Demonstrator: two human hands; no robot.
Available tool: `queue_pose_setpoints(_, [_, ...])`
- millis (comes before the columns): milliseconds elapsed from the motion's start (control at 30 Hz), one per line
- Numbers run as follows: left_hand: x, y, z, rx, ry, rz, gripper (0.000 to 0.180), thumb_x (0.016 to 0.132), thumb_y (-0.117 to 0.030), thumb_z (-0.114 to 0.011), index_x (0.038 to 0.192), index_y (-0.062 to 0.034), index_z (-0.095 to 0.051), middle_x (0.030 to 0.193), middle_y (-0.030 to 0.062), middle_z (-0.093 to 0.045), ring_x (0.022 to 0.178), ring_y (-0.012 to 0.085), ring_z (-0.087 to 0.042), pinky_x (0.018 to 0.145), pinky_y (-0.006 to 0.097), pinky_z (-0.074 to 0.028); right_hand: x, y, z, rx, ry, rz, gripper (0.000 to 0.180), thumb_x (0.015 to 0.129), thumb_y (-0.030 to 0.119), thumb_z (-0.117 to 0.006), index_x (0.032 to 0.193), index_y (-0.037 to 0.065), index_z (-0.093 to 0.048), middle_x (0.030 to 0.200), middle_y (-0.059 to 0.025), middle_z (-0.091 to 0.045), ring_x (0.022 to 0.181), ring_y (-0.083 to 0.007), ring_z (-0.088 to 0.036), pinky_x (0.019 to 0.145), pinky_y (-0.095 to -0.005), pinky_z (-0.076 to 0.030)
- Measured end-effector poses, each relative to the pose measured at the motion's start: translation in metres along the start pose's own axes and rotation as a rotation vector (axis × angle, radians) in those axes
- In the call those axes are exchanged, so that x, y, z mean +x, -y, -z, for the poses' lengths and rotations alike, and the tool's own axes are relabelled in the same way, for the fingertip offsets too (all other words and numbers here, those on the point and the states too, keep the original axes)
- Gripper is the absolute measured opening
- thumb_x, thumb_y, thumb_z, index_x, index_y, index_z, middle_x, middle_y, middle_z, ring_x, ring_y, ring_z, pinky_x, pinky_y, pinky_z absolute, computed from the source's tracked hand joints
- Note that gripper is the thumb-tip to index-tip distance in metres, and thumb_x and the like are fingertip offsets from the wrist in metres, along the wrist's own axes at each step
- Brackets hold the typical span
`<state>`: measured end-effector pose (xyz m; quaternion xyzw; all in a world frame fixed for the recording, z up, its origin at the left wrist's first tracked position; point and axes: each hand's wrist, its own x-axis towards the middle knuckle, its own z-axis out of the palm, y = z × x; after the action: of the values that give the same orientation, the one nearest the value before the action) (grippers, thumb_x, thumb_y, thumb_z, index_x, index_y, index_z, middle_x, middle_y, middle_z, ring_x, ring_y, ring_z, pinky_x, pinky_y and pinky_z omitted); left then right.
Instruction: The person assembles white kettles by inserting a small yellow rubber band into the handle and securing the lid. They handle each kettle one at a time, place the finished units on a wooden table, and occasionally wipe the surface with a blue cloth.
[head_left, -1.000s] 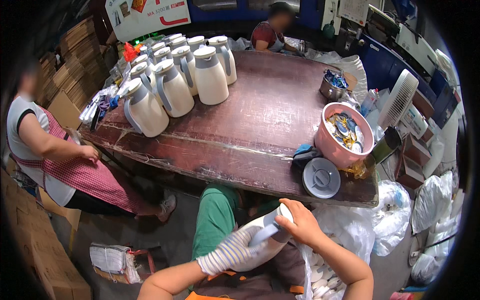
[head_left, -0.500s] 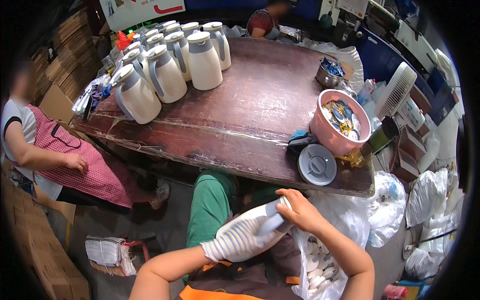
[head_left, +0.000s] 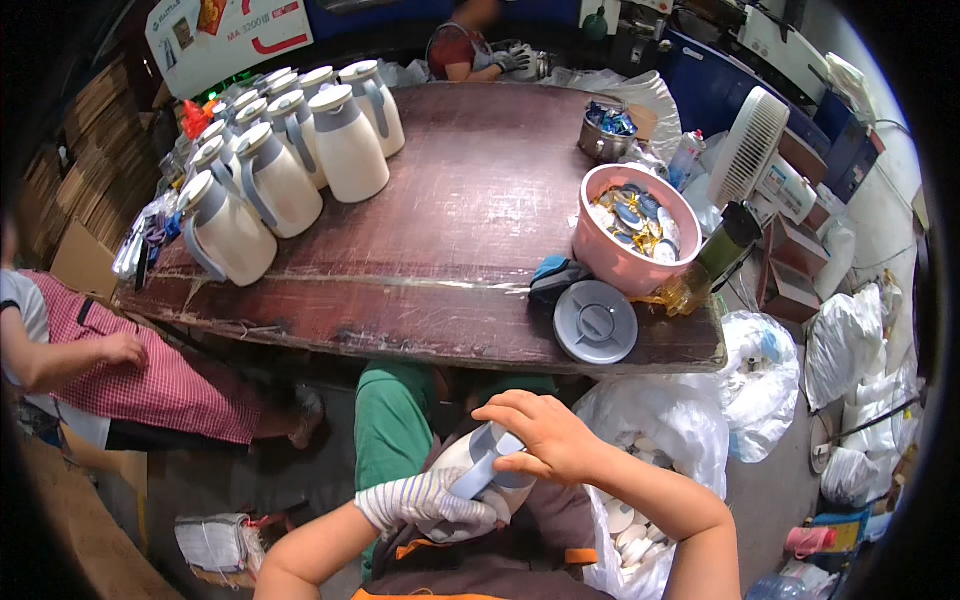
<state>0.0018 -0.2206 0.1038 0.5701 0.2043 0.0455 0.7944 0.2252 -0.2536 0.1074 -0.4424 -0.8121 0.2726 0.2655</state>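
Note:
A cream thermos jug (head_left: 458,458) with a grey-blue handle (head_left: 486,472) is held tilted over my lap. My left hand (head_left: 425,503), in a striped knit glove, is closed around its lower body. My bare right hand (head_left: 548,438) grips the jug's top, fingers bent across it and the thumb by the handle. The palm hides part of the top, so I cannot see whether a lid is fitted. To the right of my lap, an open clear plastic bag (head_left: 650,405) contains several white round pieces (head_left: 632,540).
Several finished-looking jugs (head_left: 345,150) stand on the dark red table (head_left: 440,200). At its right are a pink bucket (head_left: 640,215) of small parts, a grey round lid (head_left: 596,322) and a metal bowl (head_left: 605,145). One person (head_left: 130,360) is at the left, another (head_left: 465,50) beyond the table.
The jug has turned in my hands, its top now pointing farther up and left. My right hand has shifted left across the top. The whole view has swung slightly right.

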Motion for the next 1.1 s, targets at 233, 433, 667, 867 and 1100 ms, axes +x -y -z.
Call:
queue_pose_setpoints(233, [-0.008, -0.023, 0.0, -0.368, -0.242, 0.275, 0.032, 0.088, -0.025, -0.07, 0.111, -0.0053, -0.064, 0.074, 0.0019, -0.058, 0.058, 0.0069, -0.051, 0.054, 0.021, -0.043, 0.041, -0.058, 0.09, 0.102, -0.291, -0.187, 0.044, 0.089, 0.024, -0.064, 0.126, 0.003, -0.054, 0.118, -0.0177, -0.058, 0.115, -0.0302, -0.055, 0.099, -0.0391, -0.042])
queue_pose_setpoints(433, [0.016, -0.02, 0.013, -0.436, -0.28, 0.181, 0.033, 0.09, -0.026, -0.066, 0.115, -0.0054, -0.061, 0.066, -0.0002, -0.051, 0.051, 0.0062, -0.046, 0.048, 0.02, -0.038, 0.051, -0.202, 0.198, -0.624, -0.437, -0.627, 0.052, 0.086, 0.031, -0.064, 0.124, -0.004, -0.055, 0.125, -0.0287, -0.056, 0.114, -0.0375, -0.058, 0.099, -0.0422, -0.043])
queue_pose_setpoints(667, [0.027, -0.01, 0.024, -0.512, -0.309, 0.164, 0.032, 0.092, -0.024, -0.063, 0.117, -0.0039, -0.06, 0.064, -0.0003, -0.049, 0.053, 0.0073, -0.046, 0.049, 0.022, -0.039, 0.067, -0.214, 0.209, -0.743, -0.279, -0.799, 0.03, 0.091, 0.029, -0.052, 0.096, 0.005, -0.069, 0.094, -0.0157, -0.069, 0.093, -0.0347, -0.065, 0.081, -0.0453, -0.051])
queue_pose_setpoints(867, [0.025, -0.017, 0.012, -0.563, -0.378, 0.127, 0.031, 0.092, -0.022, -0.064, 0.116, -0.0028, -0.06, 0.063, 0.0002, -0.049, 0.052, 0.0086, -0.046, 0.048, 0.023, -0.039, 0.064, -0.226, 0.203, -0.976, -0.301, -0.879, 0.023, 0.089, 0.024, -0.056, 0.094, 0.005, -0.069, 0.099, -0.0123, -0.069, 0.096, -0.031, -0.066, 0.082, -0.0473, -0.051])
queue_pose_setpoints(1100, [0.025, -0.008, 0.017, -0.653, -0.483, -0.029, 0.027, 0.091, -0.024, -0.066, 0.108, -0.0033, -0.06, 0.065, -0.0002, -0.051, 0.05, 0.0094, -0.046, 0.047, 0.024, -0.04, 0.052, -0.203, 0.198, -0.729, -0.493, -0.747, 0.02, 0.086, 0.026, -0.061, 0.091, 0.006, -0.065, 0.093, -0.0131, -0.068, 0.091, -0.0314, -0.066, 0.08, -0.0453, -0.048])
